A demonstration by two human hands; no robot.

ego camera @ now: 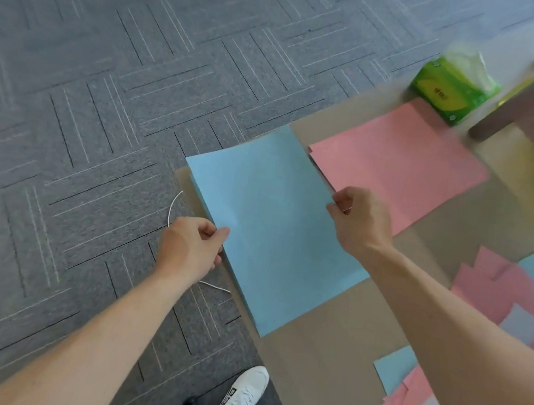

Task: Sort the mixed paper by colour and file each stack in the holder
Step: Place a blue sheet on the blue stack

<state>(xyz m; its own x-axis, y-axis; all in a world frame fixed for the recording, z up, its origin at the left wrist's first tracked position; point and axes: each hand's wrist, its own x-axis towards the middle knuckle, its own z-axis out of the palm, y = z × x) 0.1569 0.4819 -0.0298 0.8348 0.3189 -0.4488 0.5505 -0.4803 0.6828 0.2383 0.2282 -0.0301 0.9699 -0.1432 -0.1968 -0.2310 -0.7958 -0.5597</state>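
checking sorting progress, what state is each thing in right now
blue stack, pinched at both long edges
pink stack, flat on the table, not held
mixed pile, unsorted, colours overlapping
tissue pack, open, tissue sticking out
left grip, pinching the blue stack's left edge
right grip, pinching its right edge

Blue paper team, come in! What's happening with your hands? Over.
Blue paper pinched at its side edges by left hand and right hand. Beside it, pink stack. At right, mixed pile unsorted. Nothing in the way.
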